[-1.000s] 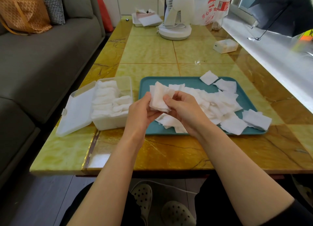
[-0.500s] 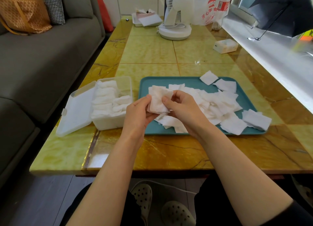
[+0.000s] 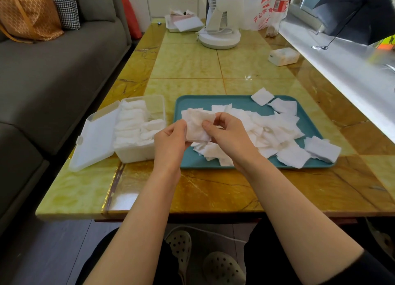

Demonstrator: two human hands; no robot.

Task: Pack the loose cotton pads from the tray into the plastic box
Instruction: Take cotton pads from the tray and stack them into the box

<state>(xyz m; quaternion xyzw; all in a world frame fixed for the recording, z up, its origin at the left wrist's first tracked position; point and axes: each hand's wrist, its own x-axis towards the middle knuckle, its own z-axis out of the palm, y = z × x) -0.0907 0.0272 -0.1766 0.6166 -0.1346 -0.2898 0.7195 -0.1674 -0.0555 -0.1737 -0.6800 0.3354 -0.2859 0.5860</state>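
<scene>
Held pads slightly leftward, fan beyond

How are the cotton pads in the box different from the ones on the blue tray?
The pads in the box sit packed close in rows; the pads on the tray lie loose in a messy heap. The pads in the box are inside its clear walls; some pads on the tray hang over its rim. Both are white and squarish.

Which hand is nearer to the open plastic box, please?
The left. The left hand is right beside the plastic box; the right hand is farther off, above the tray. Both pinch cotton pads.
</scene>
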